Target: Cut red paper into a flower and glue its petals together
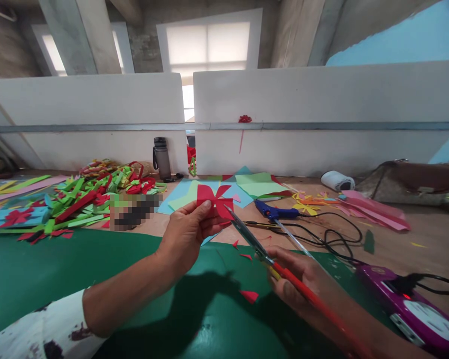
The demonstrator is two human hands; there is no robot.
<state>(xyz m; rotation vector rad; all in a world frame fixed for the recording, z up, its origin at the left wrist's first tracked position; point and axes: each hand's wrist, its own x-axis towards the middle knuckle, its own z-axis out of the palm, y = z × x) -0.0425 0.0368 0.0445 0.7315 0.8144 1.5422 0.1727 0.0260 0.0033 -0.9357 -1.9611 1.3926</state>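
Note:
My left hand (189, 234) pinches a partly cut piece of red paper (217, 202) between thumb and fingers, above the table. Curved petal shapes with gaps between them show in it. In my right hand (299, 279) is a pair of scissors (249, 237) with metal blades and red handles. The blade tips reach the paper's lower right edge; I cannot tell whether they touch it. Small red paper scraps (250, 297) lie on the green mat (164, 309) below.
A blue glue gun (277, 211), its black cord (336, 239) and a purple power strip (407, 304) are on the right. Green and red paper strips (82, 204) pile up at left. A grey bottle (161, 158) stands by the white partition (303, 99). Coloured sheets (260, 184) lie behind my hands.

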